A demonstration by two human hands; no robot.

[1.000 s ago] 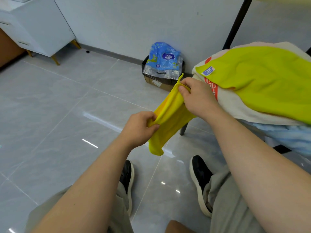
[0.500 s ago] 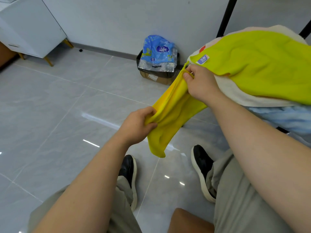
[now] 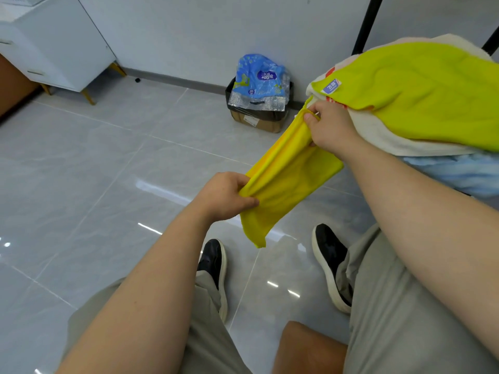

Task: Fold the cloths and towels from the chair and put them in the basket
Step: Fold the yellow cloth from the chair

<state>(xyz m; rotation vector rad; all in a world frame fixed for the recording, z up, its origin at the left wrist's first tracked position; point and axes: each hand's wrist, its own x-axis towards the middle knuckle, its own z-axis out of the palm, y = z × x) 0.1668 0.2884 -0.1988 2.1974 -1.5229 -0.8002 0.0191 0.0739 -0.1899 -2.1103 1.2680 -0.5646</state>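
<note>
A yellow cloth (image 3: 286, 182) is stretched between my two hands above the floor. My left hand (image 3: 226, 197) grips its lower bunched end, and a loose corner hangs below. My right hand (image 3: 330, 128) pinches the upper end beside the pile on the chair. That pile has a lime-green towel (image 3: 421, 93) on top, a white towel (image 3: 378, 136) under it and a light blue cloth (image 3: 459, 171) beneath. The chair itself is hidden under the pile. No basket is in view.
A cardboard box with a blue plastic package (image 3: 259, 85) stands against the wall. A white cabinet (image 3: 54, 47) on gold legs is at the far left. Black poles (image 3: 364, 25) rise behind the pile. My shoes (image 3: 330, 263) rest on the glossy grey tile floor.
Both hands keep their hold on the yellow cloth. It has spread a little wider between them, and the view has shifted slightly.
</note>
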